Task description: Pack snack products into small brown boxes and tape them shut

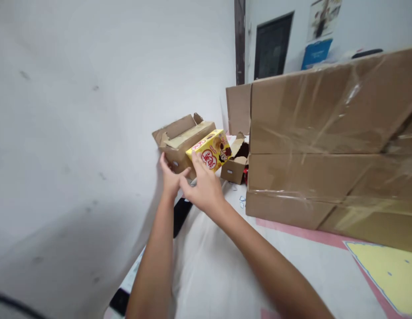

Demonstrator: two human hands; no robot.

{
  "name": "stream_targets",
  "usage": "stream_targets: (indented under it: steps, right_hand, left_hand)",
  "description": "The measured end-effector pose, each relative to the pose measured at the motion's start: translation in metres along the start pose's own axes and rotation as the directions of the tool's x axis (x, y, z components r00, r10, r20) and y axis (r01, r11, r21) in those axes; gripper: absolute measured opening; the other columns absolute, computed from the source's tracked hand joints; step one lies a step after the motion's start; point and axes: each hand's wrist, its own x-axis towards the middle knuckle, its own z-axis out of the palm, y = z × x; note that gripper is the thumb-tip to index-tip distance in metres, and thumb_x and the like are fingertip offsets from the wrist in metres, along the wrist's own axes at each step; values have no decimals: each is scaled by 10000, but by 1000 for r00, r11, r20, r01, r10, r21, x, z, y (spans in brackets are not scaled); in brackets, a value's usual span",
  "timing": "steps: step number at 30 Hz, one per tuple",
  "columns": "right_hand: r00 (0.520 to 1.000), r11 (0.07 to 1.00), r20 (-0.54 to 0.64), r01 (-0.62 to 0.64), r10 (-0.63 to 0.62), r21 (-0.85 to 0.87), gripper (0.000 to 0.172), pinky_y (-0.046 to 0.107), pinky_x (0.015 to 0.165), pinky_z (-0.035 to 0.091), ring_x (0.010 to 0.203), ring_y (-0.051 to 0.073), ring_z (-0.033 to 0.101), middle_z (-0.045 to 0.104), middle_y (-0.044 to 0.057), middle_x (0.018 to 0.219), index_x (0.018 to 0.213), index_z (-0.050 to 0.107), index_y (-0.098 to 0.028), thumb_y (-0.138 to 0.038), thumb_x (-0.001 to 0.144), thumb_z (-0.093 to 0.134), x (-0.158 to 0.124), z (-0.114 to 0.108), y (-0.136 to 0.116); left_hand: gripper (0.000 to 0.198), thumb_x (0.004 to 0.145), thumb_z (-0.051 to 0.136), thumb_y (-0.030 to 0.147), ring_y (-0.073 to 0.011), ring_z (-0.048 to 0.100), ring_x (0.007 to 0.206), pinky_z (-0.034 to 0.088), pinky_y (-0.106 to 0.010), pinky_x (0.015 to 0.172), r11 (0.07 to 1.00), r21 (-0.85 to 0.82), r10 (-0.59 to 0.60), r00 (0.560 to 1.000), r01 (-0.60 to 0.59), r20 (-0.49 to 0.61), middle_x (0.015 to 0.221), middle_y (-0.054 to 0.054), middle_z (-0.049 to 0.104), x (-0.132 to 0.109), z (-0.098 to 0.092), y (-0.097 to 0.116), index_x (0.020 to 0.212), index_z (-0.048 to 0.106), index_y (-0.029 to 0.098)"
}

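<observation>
A small brown cardboard box (pixel 181 150) with its flaps up is tilted against the wall side. My left hand (pixel 172 179) grips its lower near corner, thumb stretched toward the right. Against the right side of this box leans a yellow printed snack box (pixel 211 150) with red lettering and a cartoon figure. My right hand (pixel 204 184) holds the yellow box at its lower left end, fingers on its front. The thumbs of both hands nearly meet. My palms hide the undersides of both boxes.
Large taped cartons (pixel 315 133) are stacked at the right. Between them and my hands sits another open small cardboard box (pixel 235 168). A white wall (pixel 93 110) rises on the left. Below lies a patterned sheet (pixel 222 266) with a black object (pixel 182 215) at its edge.
</observation>
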Motion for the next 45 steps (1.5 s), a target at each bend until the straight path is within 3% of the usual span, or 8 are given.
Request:
stream_targets:
  steps: [8,21,29,34,37,40,42,45]
  right_hand:
    - [956,989,256,143,-145,24,672,454,1010,545,1234,267,621,478,82,1538,1600,306,-202,-196,943,450,-167,-66,-72]
    - [970,970,-77,-236,232,-50,533,462,1064,536,1352,270,540,542,57,1481,1484,450,-338,-228,963,479,-387,-160,-73]
    - [918,756,207,-134,338,-640,561,560,975,458,1181,383,541,631,157,1309,1415,553,-164,-137,856,590,-350,-216,-69]
    - [888,862,302,-173,345,-477,483,488,927,505,1130,321,595,658,136,1245,1339,588,-197,-188,857,621,-360,-247,-64]
    - [938,928,-88,-345,335,-143,435,474,842,589,1040,305,678,693,89,1175,1274,617,-303,-374,853,696,-366,-273,-87]
    - [708,954,-664,-299,240,26,468,555,941,572,1152,340,659,662,70,1279,1317,611,-405,-447,863,714,-356,-290,-120]
    - [609,969,-778,-246,154,-1,500,551,1065,507,1273,333,592,618,17,1366,1344,586,-489,-425,868,728,-340,-298,-133]
    - [754,973,-641,-227,143,-50,550,515,1053,518,1270,326,594,621,28,1368,1341,583,-481,-399,832,774,-316,-306,-125]
  left_hand:
    - [1135,624,893,480,-317,538,1322,564,-444,974,917,-186,-317,927,353,199,1465,-128,480,-177,-97,101,1517,201,369]
    - [1440,564,931,387,-413,380,1455,606,-397,858,744,-228,-121,463,628,878,1655,-164,260,-316,27,154,1600,-69,393]
    - [1191,602,902,400,-414,474,1389,516,-491,1033,702,-265,-95,455,661,885,1626,-150,358,-333,32,145,1599,258,304]
    - [1020,755,771,560,-336,336,1500,415,-451,1145,656,-366,-106,561,660,821,1697,-90,197,-326,31,154,1596,241,332]
    - [709,919,510,648,-291,292,1526,395,-475,1152,727,-411,-122,693,549,710,1678,-72,261,-308,33,180,1540,362,339]
    - [505,877,656,533,-321,337,1502,360,-533,1165,898,-274,-88,752,344,654,1602,-111,404,-294,36,211,1314,618,283]
    - [304,845,723,376,-317,387,1473,333,-552,1182,957,-232,-11,821,174,571,1519,-110,512,-294,38,227,1125,700,259]
    - [98,917,604,221,-261,589,1284,420,-524,1118,956,-295,113,918,4,380,1189,-76,721,-308,35,239,911,699,244]
